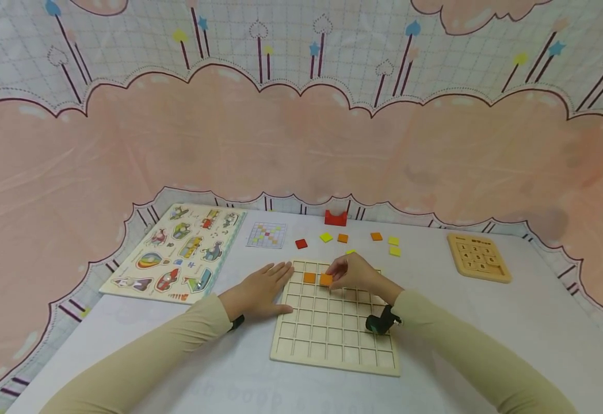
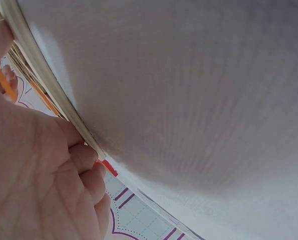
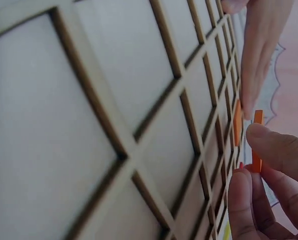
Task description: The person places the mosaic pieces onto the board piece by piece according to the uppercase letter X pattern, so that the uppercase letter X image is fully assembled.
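Note:
A wooden grid board (image 1: 319, 335) lies on the white table in front of me. My left hand (image 1: 260, 292) rests along its left edge, fingers straight and thumb spread over the rim. Between thumb and fingers, my right hand (image 1: 354, 275) pinches an orange square tile (image 1: 325, 280) over the upper rows. One orange tile (image 1: 309, 278) sits in a cell just to its left. In the right wrist view the pinched tile (image 3: 257, 142) stands on edge, seemingly above the grid. The right forearm hides part of the board's right side.
Behind the board are loose tiles: a red one (image 1: 301, 244), an orange one (image 1: 376, 236), several yellow ones (image 1: 325, 237). A red stand-like piece (image 1: 335, 218) and a coloured grid card (image 1: 267, 235) lie farther back. A picture puzzle (image 1: 177, 259) is left, a number puzzle (image 1: 477, 257) right.

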`<action>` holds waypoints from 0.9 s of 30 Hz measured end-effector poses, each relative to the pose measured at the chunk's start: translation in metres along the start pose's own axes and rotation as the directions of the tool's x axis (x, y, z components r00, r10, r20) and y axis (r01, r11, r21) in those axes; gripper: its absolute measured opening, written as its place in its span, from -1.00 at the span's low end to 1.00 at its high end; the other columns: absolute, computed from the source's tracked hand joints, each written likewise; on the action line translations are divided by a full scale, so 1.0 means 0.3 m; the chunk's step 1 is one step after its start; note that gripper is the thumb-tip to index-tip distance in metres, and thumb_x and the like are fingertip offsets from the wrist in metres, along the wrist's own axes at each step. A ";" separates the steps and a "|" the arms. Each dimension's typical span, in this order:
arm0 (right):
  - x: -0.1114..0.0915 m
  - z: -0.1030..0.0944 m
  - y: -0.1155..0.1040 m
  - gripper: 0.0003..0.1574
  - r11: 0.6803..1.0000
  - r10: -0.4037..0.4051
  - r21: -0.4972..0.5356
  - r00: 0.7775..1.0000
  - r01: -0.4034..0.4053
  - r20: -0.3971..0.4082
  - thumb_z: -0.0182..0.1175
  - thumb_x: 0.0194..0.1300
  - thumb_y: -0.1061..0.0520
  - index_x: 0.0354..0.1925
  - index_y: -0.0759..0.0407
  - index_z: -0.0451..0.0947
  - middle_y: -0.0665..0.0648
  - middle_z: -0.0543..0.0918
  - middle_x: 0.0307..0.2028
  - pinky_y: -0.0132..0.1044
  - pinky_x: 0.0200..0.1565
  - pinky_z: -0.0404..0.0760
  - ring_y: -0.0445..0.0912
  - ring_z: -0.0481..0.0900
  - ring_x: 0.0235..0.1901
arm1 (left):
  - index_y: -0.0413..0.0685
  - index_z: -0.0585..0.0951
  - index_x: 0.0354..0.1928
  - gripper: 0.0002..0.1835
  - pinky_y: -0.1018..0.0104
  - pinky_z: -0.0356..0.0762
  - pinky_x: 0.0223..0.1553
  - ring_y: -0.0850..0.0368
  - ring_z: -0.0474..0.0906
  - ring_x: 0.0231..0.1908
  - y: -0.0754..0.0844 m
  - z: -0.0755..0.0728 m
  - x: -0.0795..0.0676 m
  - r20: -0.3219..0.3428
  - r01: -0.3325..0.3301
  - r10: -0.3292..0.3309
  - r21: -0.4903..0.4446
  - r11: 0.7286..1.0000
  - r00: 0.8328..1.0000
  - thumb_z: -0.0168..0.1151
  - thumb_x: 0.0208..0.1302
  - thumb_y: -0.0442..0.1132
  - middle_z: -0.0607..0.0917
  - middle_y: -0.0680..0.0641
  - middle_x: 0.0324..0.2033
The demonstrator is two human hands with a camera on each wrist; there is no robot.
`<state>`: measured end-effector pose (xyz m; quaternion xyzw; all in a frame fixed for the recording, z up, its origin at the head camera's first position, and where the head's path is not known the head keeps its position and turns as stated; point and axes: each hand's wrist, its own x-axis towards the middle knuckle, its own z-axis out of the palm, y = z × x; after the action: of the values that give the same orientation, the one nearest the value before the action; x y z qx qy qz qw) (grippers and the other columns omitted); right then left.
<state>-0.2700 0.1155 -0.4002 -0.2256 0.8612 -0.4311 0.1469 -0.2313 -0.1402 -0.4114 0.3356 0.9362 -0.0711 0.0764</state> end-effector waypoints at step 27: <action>0.013 0.038 0.001 -0.77 0.996 0.062 -0.067 0.996 -0.058 0.067 0.47 -0.14 0.31 -0.40 0.25 0.68 0.04 0.66 -0.47 -0.44 -0.36 0.55 -0.21 0.48 -0.49 | -0.24 0.02 0.44 -0.03 0.06 -0.02 0.46 -0.07 -0.03 0.46 -0.007 0.010 0.008 0.001 -0.007 0.007 -0.019 1.000 1.000 -0.11 0.27 0.36 0.05 -0.19 0.46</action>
<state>-0.2685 0.1059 -0.4074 -0.2190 0.8755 -0.3902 0.1822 -0.2341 -0.1409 -0.4145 0.3380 0.9356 -0.0622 0.0804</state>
